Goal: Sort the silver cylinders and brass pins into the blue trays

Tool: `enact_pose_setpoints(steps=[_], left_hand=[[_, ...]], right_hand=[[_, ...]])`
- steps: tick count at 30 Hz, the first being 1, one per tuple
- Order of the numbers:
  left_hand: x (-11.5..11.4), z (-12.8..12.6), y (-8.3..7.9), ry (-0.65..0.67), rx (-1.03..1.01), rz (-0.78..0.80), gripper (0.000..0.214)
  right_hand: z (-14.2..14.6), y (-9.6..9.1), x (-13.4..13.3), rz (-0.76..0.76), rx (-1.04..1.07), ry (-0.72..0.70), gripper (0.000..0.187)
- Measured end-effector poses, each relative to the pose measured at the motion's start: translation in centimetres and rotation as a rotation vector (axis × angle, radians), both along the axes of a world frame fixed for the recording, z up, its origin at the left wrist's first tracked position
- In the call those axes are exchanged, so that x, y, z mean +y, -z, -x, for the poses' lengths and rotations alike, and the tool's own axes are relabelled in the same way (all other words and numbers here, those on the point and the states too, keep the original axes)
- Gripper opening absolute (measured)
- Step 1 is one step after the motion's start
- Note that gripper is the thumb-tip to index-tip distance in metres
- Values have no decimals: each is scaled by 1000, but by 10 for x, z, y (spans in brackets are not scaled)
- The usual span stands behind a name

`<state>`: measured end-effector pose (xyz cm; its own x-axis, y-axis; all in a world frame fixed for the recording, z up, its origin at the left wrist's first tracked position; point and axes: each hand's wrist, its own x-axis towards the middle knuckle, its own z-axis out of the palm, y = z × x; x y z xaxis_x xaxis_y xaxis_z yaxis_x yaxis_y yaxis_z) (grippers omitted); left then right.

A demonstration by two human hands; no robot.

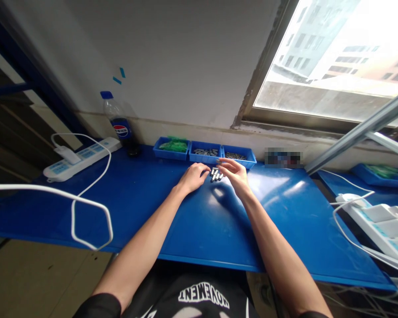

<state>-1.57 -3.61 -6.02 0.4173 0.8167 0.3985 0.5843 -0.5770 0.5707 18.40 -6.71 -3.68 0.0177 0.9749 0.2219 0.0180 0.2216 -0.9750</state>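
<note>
On the blue tabletop, a small cluster of short shiny metal cylinders lies between my two hands. My left hand rests at the left side of the cluster, its fingers loosely curved and somewhat apart. Over the right side of the cylinders hovers my right hand, with thumb and fingers apart; a tiny item at its fingertips could not be made out. Just behind stand three blue bins: one with green plastic bags, a middle bin of metal cylinders, and a right bin of thin metal pins or screws.
A cola bottle and a white power strip stand at the back left. White cable loops over the left table edge. Another power strip lies at the right, near a metal strut. A wall and window close off the back.
</note>
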Motion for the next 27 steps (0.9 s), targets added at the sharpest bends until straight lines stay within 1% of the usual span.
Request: enact_pose_setpoints(steps=[2,4,6,8,11,15,18,20,22,24,27], left_hand=[[-1,-1,0,8,39,-20,22],[-3,-3,-1,35,47,-31,20],[-6,-5,-2,84,43,-41,20],[-8,-7,-3,134,48,-45,22],[-9,-9,-4,163,86,-37,21],[-8,-10,-3,154,122,-39,18],[-9,-11,-5,140,132,-24,13],[-10,-11,-8,103,143,-2,10],[-10,-9,-9,61,146,24,11],[-9,-6,-10,39,107,60,15],[-5,1,-10,57,-63,161,20]], right_hand=[[0,0,0,-51,91,-13,57],[0,0,1,-66,128,-19,63],[-1,2,2,-64,123,-19,59],[-3,4,3,-67,118,-12,50],[-6,9,7,-71,131,21,42],[-10,15,11,-43,131,75,39],[-11,16,12,-23,133,92,37],[-11,15,11,-13,139,89,35],[-11,13,10,0,144,82,35],[-10,12,8,22,145,71,35],[-8,10,6,64,112,60,34]])
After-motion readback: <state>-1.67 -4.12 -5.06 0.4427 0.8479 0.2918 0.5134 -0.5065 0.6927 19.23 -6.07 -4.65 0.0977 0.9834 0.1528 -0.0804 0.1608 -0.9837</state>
